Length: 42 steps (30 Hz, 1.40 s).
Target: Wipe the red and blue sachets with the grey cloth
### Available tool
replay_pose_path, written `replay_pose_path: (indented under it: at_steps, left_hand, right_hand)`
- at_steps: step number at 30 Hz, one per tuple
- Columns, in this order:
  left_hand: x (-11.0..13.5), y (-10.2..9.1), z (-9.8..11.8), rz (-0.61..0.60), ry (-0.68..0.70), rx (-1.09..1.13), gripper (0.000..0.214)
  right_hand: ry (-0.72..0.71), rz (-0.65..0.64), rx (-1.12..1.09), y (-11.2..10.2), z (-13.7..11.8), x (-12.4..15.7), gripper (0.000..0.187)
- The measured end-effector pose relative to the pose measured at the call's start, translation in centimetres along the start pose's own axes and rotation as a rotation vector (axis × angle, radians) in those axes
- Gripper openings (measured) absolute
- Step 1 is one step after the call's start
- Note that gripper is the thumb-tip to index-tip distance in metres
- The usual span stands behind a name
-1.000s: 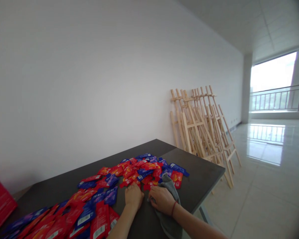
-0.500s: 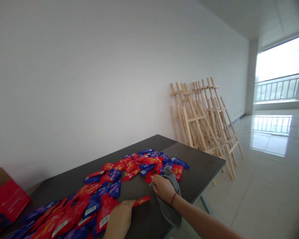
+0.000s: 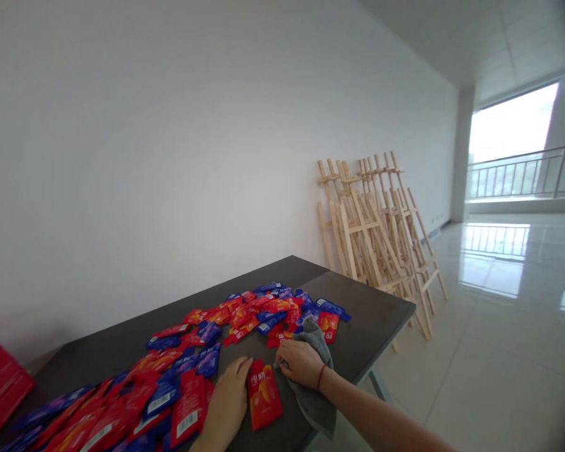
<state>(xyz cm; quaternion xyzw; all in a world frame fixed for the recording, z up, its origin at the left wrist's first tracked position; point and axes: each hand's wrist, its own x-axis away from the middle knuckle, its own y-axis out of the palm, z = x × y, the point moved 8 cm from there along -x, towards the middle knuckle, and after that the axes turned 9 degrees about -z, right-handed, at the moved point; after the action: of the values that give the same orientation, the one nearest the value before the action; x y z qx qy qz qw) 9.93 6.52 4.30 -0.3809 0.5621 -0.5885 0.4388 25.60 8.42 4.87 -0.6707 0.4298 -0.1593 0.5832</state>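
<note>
Far left of the lone red packet (image 3: 265, 397), at the border of the view, a red cardboard box (image 3: 2, 383) is partly cut off; its inside cannot be seen. Between that box and the lone packet spreads a near heap (image 3: 136, 395) of overlapping red and blue packets, several with white barcode labels showing. Just left of the lone packet, the left hand (image 3: 228, 398) is low over the desk (image 3: 371, 304), back up and fingers pointing forward, fingertips by the packet's upper left edge; I cannot tell whether its grip pinches that edge or is loose. The lone packet lies flat, fruit picture up. Beyond it, past a strip of bare desktop, is a far heap (image 3: 263, 312) of more red and blue packets. Just right of the lone packet, a gray cloth (image 3: 315, 408) droops past the desk's edge. The right hand (image 3: 301, 364) is palm down over it, fingers curled, its grip bunching the fabric; a red cord (image 3: 321, 376) circles the wrist. Farther right of the packet, open desktop reaches the edge, and past that wooden easels (image 3: 355, 220) lean by the wall.
</note>
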Motion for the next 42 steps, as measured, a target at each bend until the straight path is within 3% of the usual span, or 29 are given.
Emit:
replay_pose_path:
  at_steps: [2, 5, 8, 13, 19, 28, 32, 42]
  left_hand:
    - [1.5, 0.8, 0.0, 0.027, 0.053, 0.110, 0.049]
    - [2.8, 2.1, 0.0, 0.028, 0.094, 0.250, 0.056]
    - [2.8, 2.8, -0.3, 0.028, 0.073, 0.330, 0.065]
    - [2.3, 3.0, -0.4, 0.064, 0.063, 0.378, 0.071]
    - [2.6, 2.7, 0.2, 0.028, 0.028, 0.410, 0.080]
    - [2.9, 1.9, 1.0, 0.019, -0.007, 0.436, 0.100]
    - [2.9, 1.6, 1.2, 0.019, -0.030, 0.446, 0.109]
    - [2.8, 1.7, 0.9, 0.081, 0.007, 0.465, 0.105]
  right_hand:
    - [0.008, -0.013, -0.017, -0.1, 0.1, -0.1, 0.012]
    - [0.012, -0.027, -0.052, -0.5, 0.0, 0.0, 0.013]
    - [-0.046, -0.060, -0.086, -0.6, -1.2, 0.4, 0.013]
    - [-0.235, -0.187, -0.029, 1.1, -4.6, 1.1, 0.014]
    - [-0.033, -0.183, 0.077, 1.5, -3.2, -1.5, 0.012]
    - [0.026, -0.213, 0.138, 2.4, -2.5, -5.8, 0.015]
    - [-0.045, -0.246, 0.144, 2.2, -3.0, -5.4, 0.014]
    - [-0.234, -0.268, 0.122, 1.3, -4.6, -1.8, 0.015]
